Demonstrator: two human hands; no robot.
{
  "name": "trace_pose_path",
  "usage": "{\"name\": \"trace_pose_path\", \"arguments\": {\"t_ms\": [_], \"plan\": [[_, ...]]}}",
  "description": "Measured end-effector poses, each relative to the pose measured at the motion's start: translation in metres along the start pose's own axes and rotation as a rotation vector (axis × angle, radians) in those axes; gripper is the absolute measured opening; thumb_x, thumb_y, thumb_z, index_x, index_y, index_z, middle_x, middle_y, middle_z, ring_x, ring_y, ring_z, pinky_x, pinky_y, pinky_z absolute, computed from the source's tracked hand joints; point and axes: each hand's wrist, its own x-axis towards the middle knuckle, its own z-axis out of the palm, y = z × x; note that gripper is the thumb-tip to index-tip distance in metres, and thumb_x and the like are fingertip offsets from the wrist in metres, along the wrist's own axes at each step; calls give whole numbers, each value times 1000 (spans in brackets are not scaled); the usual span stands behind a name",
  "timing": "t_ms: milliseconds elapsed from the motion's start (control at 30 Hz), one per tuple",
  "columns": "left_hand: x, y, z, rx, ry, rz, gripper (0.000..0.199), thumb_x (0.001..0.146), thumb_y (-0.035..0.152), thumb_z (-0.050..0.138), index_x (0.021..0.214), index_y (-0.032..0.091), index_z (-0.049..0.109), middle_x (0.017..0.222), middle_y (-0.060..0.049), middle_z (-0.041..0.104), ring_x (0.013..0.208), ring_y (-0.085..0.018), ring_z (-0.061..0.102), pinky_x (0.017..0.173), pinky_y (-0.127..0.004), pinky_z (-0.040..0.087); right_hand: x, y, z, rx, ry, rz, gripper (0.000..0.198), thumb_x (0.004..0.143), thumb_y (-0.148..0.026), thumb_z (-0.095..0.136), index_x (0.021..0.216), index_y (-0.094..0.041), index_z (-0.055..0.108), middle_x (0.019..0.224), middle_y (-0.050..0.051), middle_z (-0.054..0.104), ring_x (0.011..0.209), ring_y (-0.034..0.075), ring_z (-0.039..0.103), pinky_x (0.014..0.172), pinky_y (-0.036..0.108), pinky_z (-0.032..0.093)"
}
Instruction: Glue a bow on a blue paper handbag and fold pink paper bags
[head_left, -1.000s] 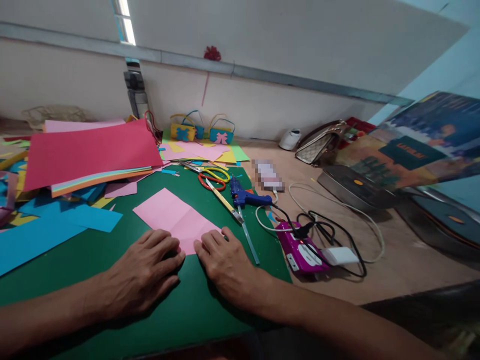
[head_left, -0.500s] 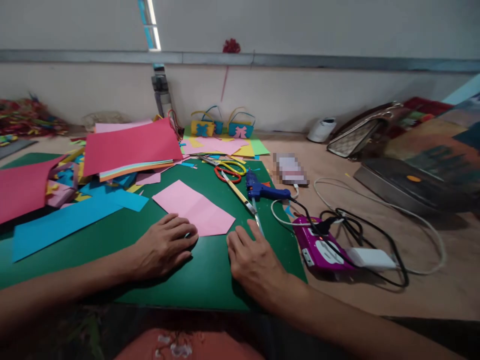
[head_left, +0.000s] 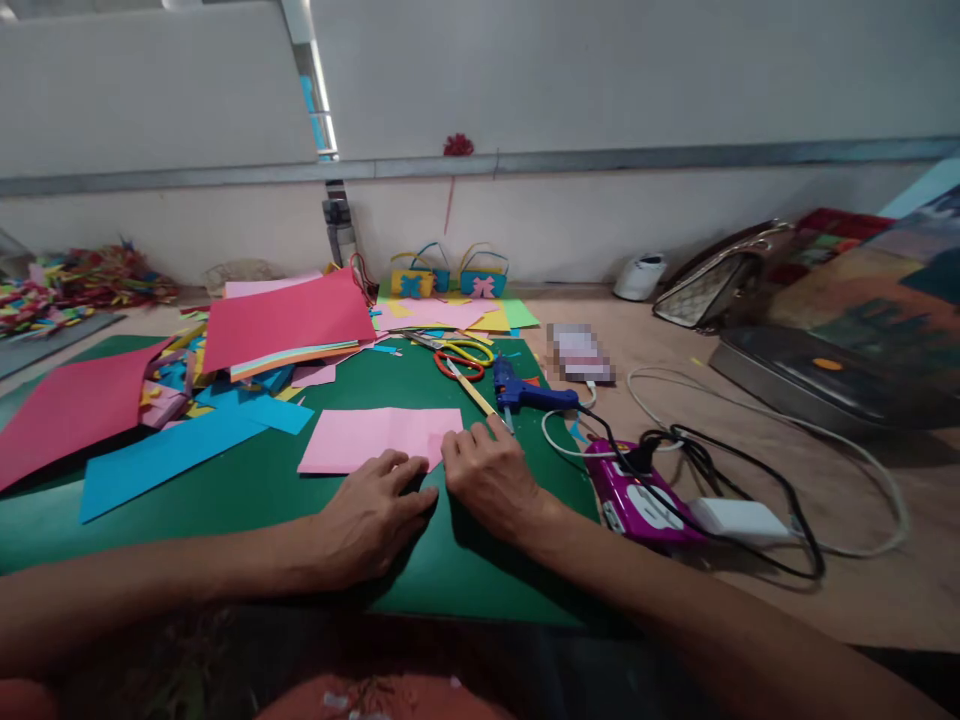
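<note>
lightly creased | pink paper, oblong, near-right corner folded | hands alongside

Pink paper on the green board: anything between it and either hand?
Nothing visible: the left hand and right hand are both at the pink paper, toward its right end. The craft knife lies beyond the right hand, not between.

Dim indoor light, bright wall gap, soft shadows, stretched edges
</note>
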Motion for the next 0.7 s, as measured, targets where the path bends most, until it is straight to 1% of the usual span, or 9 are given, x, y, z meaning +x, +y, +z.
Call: {"name": "trace_pose_path", "arguments": {"t_ms": [67,167,233,367,433,500,600,667,700], "plan": [[12,1,0,-267,21,-132,24,84,16,46,97,16,65,110,-14,59,100,-29,49,91,-50,40,-2,1,-1,6,-9,18,17,79,-2,48,70,-12,59,61,8,61,60,22,55,64,36,35],[30,-6,-1,-697,129,-327,22,79,17,49,93,17,67,106,-12,63,103,-28,51,97,-50,36,-8,1,-3,9,-25,22,16,78,-1,49,70,-12,58,63,9,61,60,21,55,62,35,33],[41,-13,-2,-836,165,-398,26,82,21,48,101,16,65,106,-12,64,102,-27,56,94,-46,41,-12,-1,-3,14,-31,7,15,79,-3,49,72,-11,58,64,9,61,61,21,54,62,35,32],[54,-23,-5,-1014,151,-486,39,85,27,43,119,9,53,103,-15,64,92,-22,64,79,-37,52,-15,-7,-1,38,-14,-81,16,85,-8,46,75,-11,59,66,10,62,61,21,52,61,35,31],[57,-23,-8,-1057,127,-508,41,85,27,45,121,7,51,99,-15,65,88,-20,66,76,-34,53,-15,-10,-1,58,-7,-145,16,84,-7,44,81,-9,60,70,11,63,62,21,53,60,36,32],[58,-24,-15,-1055,93,-504,39,84,28,50,117,8,55,95,-14,67,84,-20,66,75,-34,53,-14,-12,-1,79,-10,-198,18,83,-5,43,84,-8,61,72,12,63,64,22,54,60,36,33],[53,-32,-32,-990,72,-459,29,81,28,56,104,12,64,96,-10,69,88,-21,64,83,-36,49,-12,-12,-1,104,-31,-236,19,82,-3,42,84,-8,60,75,13,63,65,22,54,59,35,34],[45,-49,-42,-865,110,-388,23,82,24,55,99,14,67,103,-9,68,101,-21,60,93,-36,44,-10,-12,-2,115,-56,-242,18,81,-3,43,87,-7,60,75,12,63,64,21,54,58,34,34],[40,-59,-44,-611,139,-252,25,85,23,50,103,16,66,111,-9,65,106,-22,58,94,-36,43,-10,-11,-2,119,-70,-240,18,80,-3,44,88,-7,59,75,12,63,63,21,54,57,34,34]]}}
